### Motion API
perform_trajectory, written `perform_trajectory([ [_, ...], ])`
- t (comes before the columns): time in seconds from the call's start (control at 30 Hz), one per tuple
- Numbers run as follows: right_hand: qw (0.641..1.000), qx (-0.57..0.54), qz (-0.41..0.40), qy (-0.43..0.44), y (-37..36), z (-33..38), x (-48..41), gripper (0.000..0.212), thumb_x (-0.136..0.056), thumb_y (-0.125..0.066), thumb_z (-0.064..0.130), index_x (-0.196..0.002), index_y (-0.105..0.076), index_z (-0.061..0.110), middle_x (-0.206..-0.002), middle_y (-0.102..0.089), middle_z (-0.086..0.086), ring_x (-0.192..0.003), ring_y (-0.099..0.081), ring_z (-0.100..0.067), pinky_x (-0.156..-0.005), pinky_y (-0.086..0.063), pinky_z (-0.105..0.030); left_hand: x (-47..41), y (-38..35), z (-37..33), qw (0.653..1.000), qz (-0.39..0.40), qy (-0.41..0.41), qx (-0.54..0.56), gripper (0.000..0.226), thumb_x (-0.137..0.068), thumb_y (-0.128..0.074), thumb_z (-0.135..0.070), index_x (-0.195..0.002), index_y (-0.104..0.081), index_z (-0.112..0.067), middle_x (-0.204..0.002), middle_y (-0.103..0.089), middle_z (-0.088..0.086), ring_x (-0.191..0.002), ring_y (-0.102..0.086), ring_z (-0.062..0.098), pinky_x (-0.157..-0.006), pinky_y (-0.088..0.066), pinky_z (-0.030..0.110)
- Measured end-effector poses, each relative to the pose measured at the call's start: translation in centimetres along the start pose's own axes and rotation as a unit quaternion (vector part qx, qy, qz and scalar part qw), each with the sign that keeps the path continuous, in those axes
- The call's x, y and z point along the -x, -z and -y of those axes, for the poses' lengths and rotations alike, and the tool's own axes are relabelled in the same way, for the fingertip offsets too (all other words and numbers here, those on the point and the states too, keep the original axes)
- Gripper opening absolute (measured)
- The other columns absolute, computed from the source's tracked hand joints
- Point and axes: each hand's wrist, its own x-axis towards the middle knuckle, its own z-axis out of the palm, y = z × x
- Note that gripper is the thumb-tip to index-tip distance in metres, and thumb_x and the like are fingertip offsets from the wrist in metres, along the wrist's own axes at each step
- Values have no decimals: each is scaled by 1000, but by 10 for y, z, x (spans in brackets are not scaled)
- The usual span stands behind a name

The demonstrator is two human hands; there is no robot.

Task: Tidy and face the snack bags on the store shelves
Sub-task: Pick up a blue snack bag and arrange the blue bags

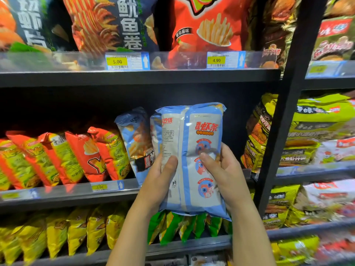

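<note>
Now a blue-and-white snack bag (194, 135) is held upright, back panel to camera, in front of the middle shelf (67, 198) near its right end; left hand (161, 179) and right hand (226, 173) both grip its lower half, thumbs pressed on the panel; matching blue bags (134, 135) stand on that shelf just behind; orange bags (76, 156) lean along its left part.

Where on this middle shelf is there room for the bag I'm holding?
The dark gap between the leaning pale blue bags and the yellow-and-black bags looks free, partly hidden behind your blue-and-white snack bag. Leftward, the orange-and-yellow bags are packed tight.
</note>
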Motion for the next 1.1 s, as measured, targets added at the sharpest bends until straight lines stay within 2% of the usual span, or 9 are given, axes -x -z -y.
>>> perform_trajectory([
  [0.1,1000,5,9,-25,-6,-2,12,53,-86,-73,43,-133,-57,23,-119,-77,-4,-104,-77,-29,-93,-59,-56,14,4,-1,999,5,27,42,52,-94,-62,-49,-143,-58,-32,-138,-71,-4,-128,-67,22,-112,-49,57],
  [0.23,998,5,10,-63,-16,-8,26,63,-87,-72,64,-136,-55,28,-125,-75,-1,-110,-75,-27,-100,-56,-59,27,7,-2,1000,-14,12,-7,55,-91,-69,-55,-141,-60,-36,-137,-70,-12,-127,-67,15,-111,-51,54],
  [0.47,996,18,-53,-66,-36,-22,50,57,-82,-70,53,-128,-61,20,-115,-79,2,-105,-76,-18,-98,-58,-54,55,17,-5,997,-15,17,-78,64,-79,-67,-73,-134,-61,-43,-129,-71,-23,-121,-68,3,-106,-54,45],
  [0.63,980,-119,-75,-138,-41,-43,66,57,-88,-69,49,-138,-62,22,-129,-74,-9,-120,-71,-30,-108,-50,-58,74,36,-19,994,15,108,25,63,-84,-52,-77,-133,-63,-38,-121,-76,-17,-114,-72,6,-104,-56,46],
  [0.73,933,-276,-55,-223,-43,-59,73,71,-91,-71,61,-145,-60,18,-145,-62,-16,-134,-60,-36,-115,-42,-59,82,54,-29,977,-36,152,148,81,-82,-45,-75,-146,-54,-26,-129,-76,-5,-115,-74,17,-102,-54,51],
  [0.83,895,-361,-43,-257,-50,-63,84,65,-98,-48,66,-119,-79,14,-123,-74,-15,-105,-74,-32,-86,-62,-49,90,69,-34,959,-62,171,215,85,-82,-47,-74,-144,-56,-18,-130,-75,7,-119,-72,31,-101,-55,58],
  [0.9,892,-375,-36,-250,-56,-62,88,68,-101,-41,66,-105,-84,13,-112,-77,-13,-94,-77,-30,-75,-64,-44,94,75,-36,958,-64,168,224,84,-81,-47,-74,-142,-57,-16,-130,-75,8,-118,-72,33,-102,-54,60],
  [1.03,922,-300,-57,-238,-69,-59,88,62,-99,-54,63,-136,-69,17,-138,-67,-16,-125,-66,-34,-108,-50,-56,99,86,-39,970,-32,155,186,81,-80,-49,-73,-141,-57,-20,-128,-76,3,-117,-73,27,-99,-56,54],
  [1.1,954,-218,-53,-197,-77,-58,87,61,-94,-64,55,-143,-61,18,-136,-69,-15,-128,-64,-35,-114,-43,-60,102,84,-41,981,4,146,128,76,-81,-51,-73,-140,-59,-26,-125,-77,-5,-118,-73,17,-97,-56,44],
])
